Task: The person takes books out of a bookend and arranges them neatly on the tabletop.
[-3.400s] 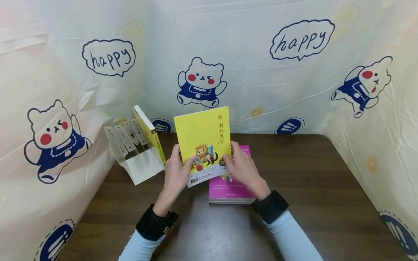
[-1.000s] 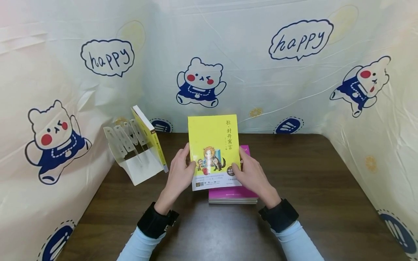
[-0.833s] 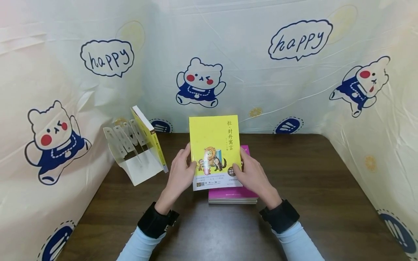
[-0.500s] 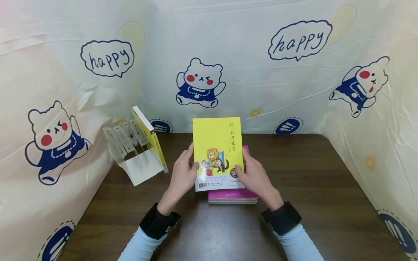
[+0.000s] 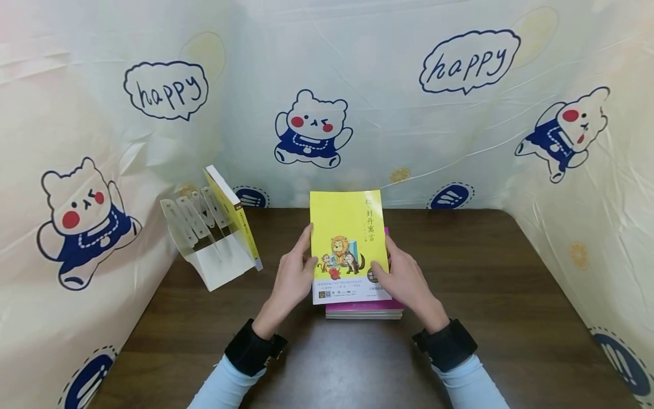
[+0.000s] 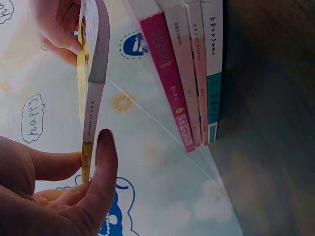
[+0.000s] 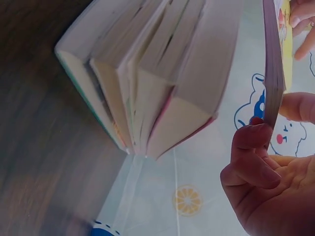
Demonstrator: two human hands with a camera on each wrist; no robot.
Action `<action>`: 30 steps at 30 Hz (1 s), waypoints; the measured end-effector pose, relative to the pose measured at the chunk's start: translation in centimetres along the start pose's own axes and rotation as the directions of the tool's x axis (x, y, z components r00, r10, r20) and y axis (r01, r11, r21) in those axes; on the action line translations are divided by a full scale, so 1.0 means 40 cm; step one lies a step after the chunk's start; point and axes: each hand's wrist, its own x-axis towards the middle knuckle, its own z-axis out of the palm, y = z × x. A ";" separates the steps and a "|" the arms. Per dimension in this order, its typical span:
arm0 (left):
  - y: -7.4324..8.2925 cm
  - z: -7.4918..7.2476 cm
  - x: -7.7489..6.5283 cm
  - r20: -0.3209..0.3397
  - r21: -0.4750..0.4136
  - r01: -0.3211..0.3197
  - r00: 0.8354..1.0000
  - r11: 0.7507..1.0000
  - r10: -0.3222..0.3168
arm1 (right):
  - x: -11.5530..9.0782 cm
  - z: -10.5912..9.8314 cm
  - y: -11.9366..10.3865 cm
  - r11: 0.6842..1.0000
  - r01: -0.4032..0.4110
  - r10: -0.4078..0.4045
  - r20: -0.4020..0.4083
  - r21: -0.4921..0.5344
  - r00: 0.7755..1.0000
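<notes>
A yellow paperback book with a lion picture on its cover is held up between both hands. My left hand grips its left edge, thumb in front and fingers behind, as the left wrist view also shows at the spine. On the opposite edge my right hand pinches the book the same way. Below and behind it lies a stack of books with a magenta one on top, mostly covered in the head view. The left wrist view shows the stack's spines, magenta, pink and teal, apart from the held book.
A white bookend rack with upright dividers stands at the left of the dark wooden table. Another yellow book leans upright at the rack's right side. A printed cloth hangs around the table's back and sides.
Both hands have carried the yellow book to the right and lower, over the magenta-topped stack. Its earlier tilt has straightened. The rack and the stack have stayed in place.
</notes>
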 end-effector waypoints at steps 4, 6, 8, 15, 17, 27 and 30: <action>-0.005 0.013 0.001 0.016 -0.006 0.010 1.000 1.000 -0.010 | -0.002 -0.001 0.006 1.000 -0.021 0.021 0.009 -0.002 1.000; -0.007 0.019 0.001 0.021 -0.001 0.015 1.000 1.000 -0.015 | -0.004 0.000 0.007 0.999 -0.032 0.032 0.011 -0.003 0.999; -0.009 0.024 0.000 0.026 0.007 0.012 1.000 1.000 -0.013 | -0.007 0.001 0.009 0.999 -0.041 0.041 0.012 -0.001 0.999; -0.012 0.039 0.003 0.058 0.005 -0.006 0.998 1.000 0.006 | -0.013 -0.003 0.017 0.999 -0.046 0.046 0.004 -0.006 0.999; -0.012 0.043 0.005 0.074 0.001 0.002 0.997 1.000 -0.002 | -0.014 -0.005 0.019 0.999 -0.048 0.048 0.003 -0.010 0.999; -0.021 0.060 0.010 0.201 0.032 0.063 0.977 0.998 -0.068 | -0.018 -0.009 0.039 0.994 -0.093 0.095 0.023 -0.048 0.995; -0.024 0.065 0.013 0.232 0.066 0.072 0.969 0.995 -0.085 | -0.018 -0.008 0.046 0.991 -0.118 0.120 0.031 -0.071 0.992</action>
